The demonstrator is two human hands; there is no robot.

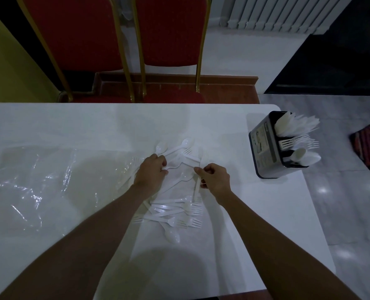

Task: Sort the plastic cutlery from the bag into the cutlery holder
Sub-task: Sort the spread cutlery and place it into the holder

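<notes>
1. The white table (233, 224) is lying smooth and glossy. Its rounded far-right corner and right edge are running close by the cutlery holder (264, 148), and bare tabletop is stretching between that holder and the hands.
2. The holder, a dark boxy caddy with a label on its side, is standing upright, carrying forks in its middle compartment and spoons in the near one.
3. The loose plastic cutlery (175, 211), thin white forks and spoons, is lying in a crossed heap at mid-table, between the forearms.
4. The clear bag (39, 180) is lying crumpled and shiny to the left, one end reaching the heap.
5. The left hand (151, 172) is curling its fingers round what seem to be the handles of two spoons (162, 147), whose bowls are poking out beyond it.
6. The right hand (214, 178) is pinching a thin white utensil (198, 187) between thumb and fingers.
7. Two red padded chairs (82, 33) with gold frames are standing at the far edge.
</notes>
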